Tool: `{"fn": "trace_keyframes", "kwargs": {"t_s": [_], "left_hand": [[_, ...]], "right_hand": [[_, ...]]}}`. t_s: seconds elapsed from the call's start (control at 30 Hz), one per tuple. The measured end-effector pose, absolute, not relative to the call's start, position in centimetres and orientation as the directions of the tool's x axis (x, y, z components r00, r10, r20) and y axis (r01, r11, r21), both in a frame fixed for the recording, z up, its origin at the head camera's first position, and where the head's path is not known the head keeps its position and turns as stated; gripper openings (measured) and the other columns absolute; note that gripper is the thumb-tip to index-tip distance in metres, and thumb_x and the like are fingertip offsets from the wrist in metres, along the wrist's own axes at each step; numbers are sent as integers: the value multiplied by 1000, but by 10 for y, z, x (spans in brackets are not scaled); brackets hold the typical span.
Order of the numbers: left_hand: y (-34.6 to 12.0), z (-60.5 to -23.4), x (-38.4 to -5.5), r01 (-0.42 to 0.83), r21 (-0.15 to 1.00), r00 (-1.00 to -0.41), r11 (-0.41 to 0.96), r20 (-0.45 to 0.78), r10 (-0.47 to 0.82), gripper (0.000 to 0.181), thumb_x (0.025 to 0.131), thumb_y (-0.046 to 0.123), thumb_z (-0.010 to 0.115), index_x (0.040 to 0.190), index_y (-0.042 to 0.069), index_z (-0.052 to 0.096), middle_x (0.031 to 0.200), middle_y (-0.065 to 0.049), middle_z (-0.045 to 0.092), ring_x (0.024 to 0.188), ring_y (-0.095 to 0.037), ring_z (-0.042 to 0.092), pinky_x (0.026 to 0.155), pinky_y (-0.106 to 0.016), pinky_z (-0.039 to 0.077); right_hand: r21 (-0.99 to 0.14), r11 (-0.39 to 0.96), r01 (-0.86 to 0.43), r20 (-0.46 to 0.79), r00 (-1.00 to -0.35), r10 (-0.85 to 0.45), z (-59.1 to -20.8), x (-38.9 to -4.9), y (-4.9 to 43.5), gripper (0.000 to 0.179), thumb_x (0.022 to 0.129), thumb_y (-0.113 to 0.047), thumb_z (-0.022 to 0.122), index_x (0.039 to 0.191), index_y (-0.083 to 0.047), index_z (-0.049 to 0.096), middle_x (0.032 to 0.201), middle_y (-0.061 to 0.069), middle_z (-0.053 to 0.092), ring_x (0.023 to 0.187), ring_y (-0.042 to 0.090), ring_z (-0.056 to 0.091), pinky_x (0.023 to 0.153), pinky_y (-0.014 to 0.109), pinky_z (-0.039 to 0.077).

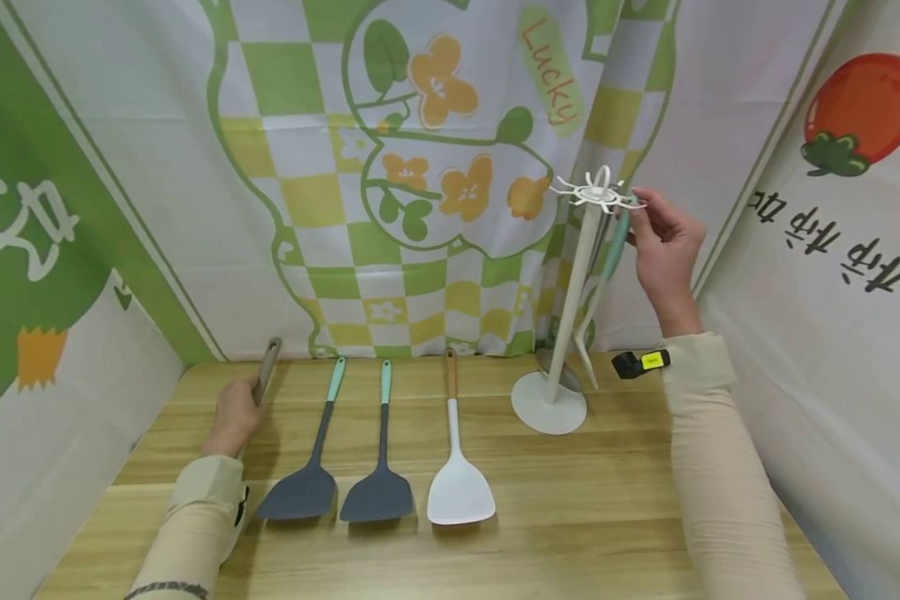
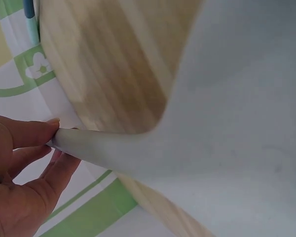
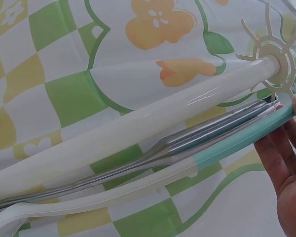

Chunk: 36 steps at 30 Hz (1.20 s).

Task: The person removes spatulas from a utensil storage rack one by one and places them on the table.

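Note:
My left hand [image 1: 236, 417] grips a grey-handled spatula [image 1: 267, 371] at the table's left. In the left wrist view, its broad pale blade [image 2: 227, 163] fills much of the frame, while the wrist mostly covers it in the head view. My right hand [image 1: 667, 246] pinches the top of a white spatula's teal handle [image 3: 241, 136], beside the hooked ring [image 1: 598, 196] of a white utensil stand [image 1: 570, 308]. That spatula slants down along the pole, its blade seen edge-on. Whether it hangs on a hook, I cannot tell. A metal utensil [image 3: 207, 133] is between it and the pole.
Two dark spatulas with teal handles [image 1: 300, 492] [image 1: 378, 492] and a white spatula with a wooden-coloured handle [image 1: 461, 492] lie in a row on the wooden table [image 1: 570, 517]. A patterned curtain [image 1: 420, 275] hangs behind the table's back edge.

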<state>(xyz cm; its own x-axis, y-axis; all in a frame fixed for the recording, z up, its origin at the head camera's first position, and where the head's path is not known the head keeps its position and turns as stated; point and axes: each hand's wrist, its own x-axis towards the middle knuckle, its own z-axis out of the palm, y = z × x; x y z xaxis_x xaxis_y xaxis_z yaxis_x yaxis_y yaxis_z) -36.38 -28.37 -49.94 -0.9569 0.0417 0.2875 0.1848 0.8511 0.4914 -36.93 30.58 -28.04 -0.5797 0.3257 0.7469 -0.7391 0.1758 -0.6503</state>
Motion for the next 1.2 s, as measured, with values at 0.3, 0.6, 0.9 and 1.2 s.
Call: {"fn": "trace_keyframes", "kwargs": {"t_s": [0.3,0.6,0.9,1.2], "left_hand": [[-288,-507,-362,178,479,-966,860,250,61,19,76,-11,54,92,-14,63,80,-30,63,76,-45,59,69,-58,49],[-288,-513,-364,198,455,-969,868,223,104,10,77,-12,52,83,-9,60,75,-24,61,71,-38,56,64,-53,47],[-289,-514,-367,158,452,-979,878,186,80,10,73,-10,52,80,-8,58,73,-22,57,71,-39,54,64,-53,46],[-287,-511,-367,120,453,-987,884,151,56,23,71,-11,52,91,-11,64,80,-26,61,77,-42,56,70,-55,49]], "right_hand": [[-653,134,-745,739,-588,330,-281,-371,305,22,97,0,66,115,10,72,91,-2,78,80,11,74,72,18,61],[-668,156,-727,727,-595,343,-281,-369,304,21,97,-1,66,115,6,74,90,-2,78,80,11,74,72,18,61],[-665,164,-729,733,-592,335,-279,-369,304,20,97,-2,66,114,6,74,90,1,78,79,11,74,72,18,61],[-668,174,-723,730,-593,339,-281,-371,306,20,97,-1,66,115,5,74,91,2,78,79,11,74,72,17,61]]}}
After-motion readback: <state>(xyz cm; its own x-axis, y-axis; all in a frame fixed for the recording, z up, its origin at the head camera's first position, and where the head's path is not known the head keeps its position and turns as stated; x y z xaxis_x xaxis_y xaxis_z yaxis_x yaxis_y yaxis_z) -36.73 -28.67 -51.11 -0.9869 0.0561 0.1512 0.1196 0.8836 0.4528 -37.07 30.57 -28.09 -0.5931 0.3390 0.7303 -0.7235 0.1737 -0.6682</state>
